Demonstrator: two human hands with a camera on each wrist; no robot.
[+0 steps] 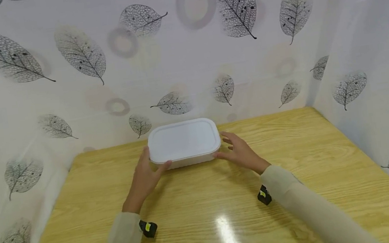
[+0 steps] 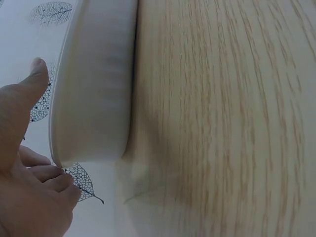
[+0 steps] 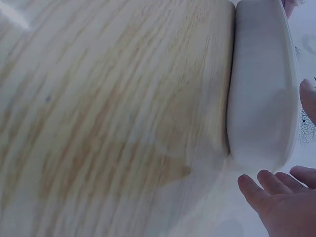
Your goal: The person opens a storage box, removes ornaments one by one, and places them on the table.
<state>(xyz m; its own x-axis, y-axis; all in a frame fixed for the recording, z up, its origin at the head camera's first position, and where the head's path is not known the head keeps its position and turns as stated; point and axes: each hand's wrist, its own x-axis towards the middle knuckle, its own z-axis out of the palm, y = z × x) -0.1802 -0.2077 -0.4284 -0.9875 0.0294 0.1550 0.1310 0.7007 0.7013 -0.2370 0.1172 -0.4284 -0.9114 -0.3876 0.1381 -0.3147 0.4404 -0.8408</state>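
Observation:
A white rectangular lidded container [image 1: 184,140] with rounded corners sits on the wooden table, its lid in place. My left hand [image 1: 145,177] is at its left end, the thumb spread out by the front corner and the other fingers along the end. In the left wrist view the fingertips of the left hand [image 2: 42,190] are at the lid's rim; whether they touch cannot be made out. My right hand [image 1: 239,152] is beside the right end, thumb and fingers apart. The right wrist view has the fingertips of the right hand [image 3: 284,197] just off the container's end.
The wooden table [image 1: 211,200] has a bright glare patch near the front. A white cloth with a leaf print [image 1: 180,66] hangs behind the container and along both sides. Small black devices [image 1: 149,228] are at both wrists.

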